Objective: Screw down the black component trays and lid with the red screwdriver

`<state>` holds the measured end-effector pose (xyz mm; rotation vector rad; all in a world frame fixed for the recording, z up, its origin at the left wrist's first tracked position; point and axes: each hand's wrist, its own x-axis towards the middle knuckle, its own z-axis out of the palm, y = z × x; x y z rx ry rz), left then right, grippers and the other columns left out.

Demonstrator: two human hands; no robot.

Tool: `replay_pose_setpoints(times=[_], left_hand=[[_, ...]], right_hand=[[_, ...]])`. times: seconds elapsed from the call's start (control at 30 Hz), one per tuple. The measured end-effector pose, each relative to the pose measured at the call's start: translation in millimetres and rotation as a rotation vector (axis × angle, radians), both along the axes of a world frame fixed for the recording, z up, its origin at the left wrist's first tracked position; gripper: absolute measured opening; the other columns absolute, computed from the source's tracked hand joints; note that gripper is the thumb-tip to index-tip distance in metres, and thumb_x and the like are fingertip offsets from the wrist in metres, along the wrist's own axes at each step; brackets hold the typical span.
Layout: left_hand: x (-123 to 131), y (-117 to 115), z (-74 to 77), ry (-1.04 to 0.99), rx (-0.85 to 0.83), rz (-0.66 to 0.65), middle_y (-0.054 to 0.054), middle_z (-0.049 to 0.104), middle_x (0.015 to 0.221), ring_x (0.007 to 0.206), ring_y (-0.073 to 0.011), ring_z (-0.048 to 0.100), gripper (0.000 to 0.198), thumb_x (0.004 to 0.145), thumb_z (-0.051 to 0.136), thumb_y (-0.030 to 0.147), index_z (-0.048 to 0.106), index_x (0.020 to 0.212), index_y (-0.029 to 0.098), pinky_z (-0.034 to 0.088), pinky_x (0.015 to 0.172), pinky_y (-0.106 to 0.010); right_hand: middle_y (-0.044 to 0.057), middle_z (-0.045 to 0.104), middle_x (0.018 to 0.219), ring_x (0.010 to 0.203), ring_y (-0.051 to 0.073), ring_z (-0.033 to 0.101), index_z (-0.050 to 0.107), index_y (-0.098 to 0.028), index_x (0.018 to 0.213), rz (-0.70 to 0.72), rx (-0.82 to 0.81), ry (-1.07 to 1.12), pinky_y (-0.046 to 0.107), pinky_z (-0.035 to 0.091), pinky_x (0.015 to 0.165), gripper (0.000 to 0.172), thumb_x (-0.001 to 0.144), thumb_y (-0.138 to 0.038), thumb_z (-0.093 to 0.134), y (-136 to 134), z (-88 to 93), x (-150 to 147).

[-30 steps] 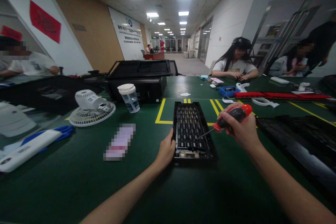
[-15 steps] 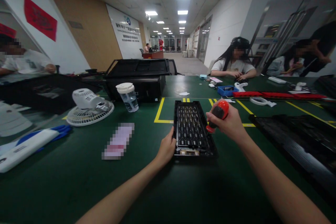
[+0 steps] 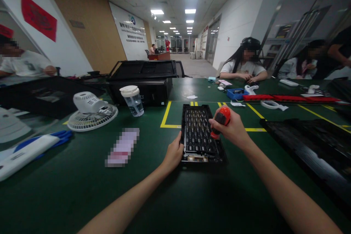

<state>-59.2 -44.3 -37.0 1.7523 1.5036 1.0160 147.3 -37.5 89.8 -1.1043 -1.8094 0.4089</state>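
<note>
A black rectangular panel (image 3: pixel 199 128) with a honeycomb-like grid lies on the green table in front of me. My left hand (image 3: pixel 174 150) grips its left edge, fingers partly hidden by the frame. My right hand (image 3: pixel 232 126) is closed around a screwdriver (image 3: pixel 223 116) with a red and black handle. The screwdriver is held tilted over the right part of the panel; its tip is too dark to make out. Near the panel's front edge a small pale strip (image 3: pixel 196 158) shows.
Left of me are a white fan (image 3: pixel 93 113), a clear water cup (image 3: pixel 133 101), a blurred pinkish item (image 3: pixel 122 148) and a white device (image 3: pixel 27 156). A black case (image 3: pixel 142 86) stands behind. At right lie a large black panel (image 3: pixel 307 150) and a blue tray (image 3: pixel 236 94). People sit across.
My right hand has shifted a little left with the screwdriver, further over the grid. My left hand and the panel stay nearly in place.
</note>
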Motion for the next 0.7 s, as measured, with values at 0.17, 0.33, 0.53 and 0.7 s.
replay_pose_setpoints(times=[0.17,0.33,0.53,0.7], left_hand=[[-0.2,0.9,-1.4,-0.003,0.009,-0.013,-0.006,0.044,0.135,0.120,-0.0188,0.044,0.056,0.080,0.034,0.014,0.031,0.136,0.014,0.031,0.102,-0.031],[-0.3,1.5,-3.1,0.006,0.001,-0.009,-0.005,0.040,0.137,0.124,-0.0184,0.040,0.055,0.081,0.035,0.016,0.032,0.136,0.014,0.027,0.105,-0.031],[-0.9,1.5,-3.3,-0.015,0.011,-0.017,-0.004,0.041,0.136,0.123,-0.0187,0.041,0.055,0.081,0.036,0.016,0.032,0.136,0.016,0.028,0.104,-0.032],[-0.9,1.0,-2.9,-0.007,0.004,-0.011,-0.005,0.042,0.136,0.124,-0.0184,0.040,0.054,0.081,0.036,0.018,0.032,0.136,0.016,0.027,0.105,-0.032]], right_hand=[[-0.002,0.053,0.062,0.053,0.013,0.049,0.046,-0.019,0.076,-0.009,-0.022,-0.030,0.026,0.039,0.053,0.025,0.072,-0.037,0.062,1.8,-1.9,0.6],[-0.002,0.053,0.062,0.054,0.013,0.050,0.045,-0.018,0.078,0.012,-0.030,-0.023,0.026,0.039,0.054,0.027,0.072,-0.038,0.062,3.9,-4.3,1.2],[-0.002,0.053,0.063,0.053,0.013,0.050,0.045,-0.019,0.077,0.025,-0.032,-0.020,0.026,0.040,0.054,0.027,0.071,-0.038,0.063,4.0,-5.9,0.4],[-0.002,0.053,0.064,0.054,0.013,0.049,0.045,-0.019,0.077,0.041,-0.025,-0.035,0.026,0.039,0.054,0.026,0.072,-0.038,0.063,3.6,-5.6,-0.3]])
